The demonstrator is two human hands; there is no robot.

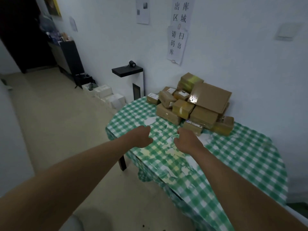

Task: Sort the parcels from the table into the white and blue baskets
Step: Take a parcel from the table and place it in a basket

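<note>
1. The parcels (193,104) are all brown cardboard boxes, heaped up at the far edge of the tabletop right against the white wall (233,55). No basket shows up anywhere in this view.
2. Biggest one is a flat cardboard box (210,97) lying tilted on top of the heap. A yellow-taped box (190,80) sits highest at the back, touching the wall or close to it, hard to say.
3. A small labelled box (193,126) sits at the heap's near edge, the closest parcel to the hands.
4. Left hand (141,136) hovers over the left edge of the tabletop, fingers loosely curled, holding nothing.
5. Right hand (186,141) is just short of that small labelled box, fingers also loosely curled, nothing in them. It's a bit blurry, so I can't swear it isn't brushing the cloth.
6. The table (241,164) wears a green-and-white checked cloth, worn pale in patches down the middle. The near half and the right side carry no boxes.
7. Left of the table there's open beige floor (50,122). White boxes (108,95) line the wall's base, and a black shelf (127,71) with a small dark roll stands beyond the table's far left corner.
</note>
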